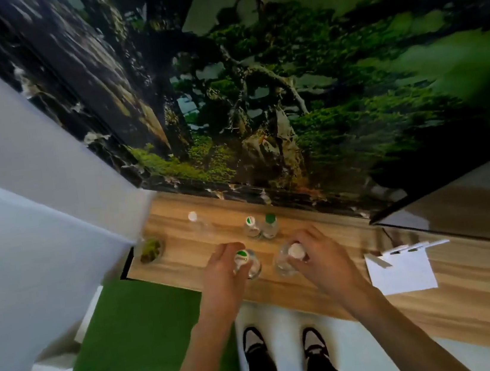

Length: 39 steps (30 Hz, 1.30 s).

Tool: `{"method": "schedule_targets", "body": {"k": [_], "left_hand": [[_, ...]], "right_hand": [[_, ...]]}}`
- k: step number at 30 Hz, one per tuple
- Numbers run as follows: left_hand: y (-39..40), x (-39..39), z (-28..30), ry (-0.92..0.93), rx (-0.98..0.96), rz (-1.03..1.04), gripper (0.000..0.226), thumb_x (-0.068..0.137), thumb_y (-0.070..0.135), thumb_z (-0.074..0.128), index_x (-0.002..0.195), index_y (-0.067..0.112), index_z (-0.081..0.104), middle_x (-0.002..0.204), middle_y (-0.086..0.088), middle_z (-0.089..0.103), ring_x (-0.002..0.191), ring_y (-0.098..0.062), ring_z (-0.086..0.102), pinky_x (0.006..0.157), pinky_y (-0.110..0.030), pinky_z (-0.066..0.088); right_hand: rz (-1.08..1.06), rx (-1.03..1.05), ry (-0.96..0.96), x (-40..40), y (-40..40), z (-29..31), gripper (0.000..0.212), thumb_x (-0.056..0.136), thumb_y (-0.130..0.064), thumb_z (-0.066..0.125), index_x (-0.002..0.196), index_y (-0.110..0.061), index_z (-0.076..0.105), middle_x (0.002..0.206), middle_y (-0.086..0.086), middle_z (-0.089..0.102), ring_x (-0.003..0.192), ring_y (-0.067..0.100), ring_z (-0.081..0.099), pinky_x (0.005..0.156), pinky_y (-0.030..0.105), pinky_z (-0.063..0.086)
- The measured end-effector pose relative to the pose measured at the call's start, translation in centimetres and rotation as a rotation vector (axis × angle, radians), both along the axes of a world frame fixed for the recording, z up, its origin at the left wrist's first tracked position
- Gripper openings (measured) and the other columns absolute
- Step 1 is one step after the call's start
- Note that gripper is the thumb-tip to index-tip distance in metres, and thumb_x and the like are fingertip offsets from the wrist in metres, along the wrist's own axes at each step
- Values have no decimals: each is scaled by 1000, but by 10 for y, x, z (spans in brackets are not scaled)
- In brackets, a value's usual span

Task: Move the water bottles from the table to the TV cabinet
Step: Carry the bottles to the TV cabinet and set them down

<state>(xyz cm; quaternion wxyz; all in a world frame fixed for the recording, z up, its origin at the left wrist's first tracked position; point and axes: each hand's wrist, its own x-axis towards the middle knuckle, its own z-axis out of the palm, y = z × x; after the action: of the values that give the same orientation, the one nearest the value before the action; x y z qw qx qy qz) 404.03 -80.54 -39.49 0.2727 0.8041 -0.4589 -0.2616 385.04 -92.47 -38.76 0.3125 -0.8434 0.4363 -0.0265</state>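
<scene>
Head view: three bottles stand behind both held bottles.

Both hands grip bottles on cabinet.

White wall, forest-scene TV screen, green mat

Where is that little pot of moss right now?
In the head view, the moss pot sits at the far left end of the wooden cabinet top, left of the white-capped bottle, beside the white wall.
</scene>
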Motion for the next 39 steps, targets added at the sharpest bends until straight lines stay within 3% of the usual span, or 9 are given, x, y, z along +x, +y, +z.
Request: {"method": "schedule_targets", "body": {"k": [7,13,23,29,39], "left_hand": [[-19,42,-73,74,-16,16,31,87,9,79,115,18,69,115,6,66,93,-18,67,82,-34,56],[-30,52,-146,67,-35,-27,31,87,7,79,114,18,69,114,6,67,98,-16,67,85,-37,59],[-46,52,-256,13,-67,-23,43,86,10,80,121,27,62,115,19,60,93,-7,61,80,-26,56],[-59,52,-289,-37,-91,-49,43,84,15,83,117,30,60,112,15,63,91,-7,64,74,-24,58],[-81,49,-299,-49,-93,-111,39,87,10,79,123,17,66,116,6,65,99,-19,65,81,-42,59]], "right_hand": [[-113,58,23,24,-8,-68,27,88,-31,74,109,-31,58,109,-14,51,89,15,59,66,29,39],[-214,66,19,37,-22,-135,27,87,-27,76,107,-33,58,112,-14,52,85,14,62,67,32,48],[-277,28,-37,57,-28,-244,28,87,-26,77,110,-23,61,113,-8,55,81,16,62,65,32,49],[-254,48,-43,67,-31,-279,30,87,-26,77,112,-24,60,116,-9,56,85,17,63,67,35,52],[-164,-6,-44,78,-36,-294,39,86,-26,76,119,-28,55,122,-12,53,92,15,65,68,34,56]]}}
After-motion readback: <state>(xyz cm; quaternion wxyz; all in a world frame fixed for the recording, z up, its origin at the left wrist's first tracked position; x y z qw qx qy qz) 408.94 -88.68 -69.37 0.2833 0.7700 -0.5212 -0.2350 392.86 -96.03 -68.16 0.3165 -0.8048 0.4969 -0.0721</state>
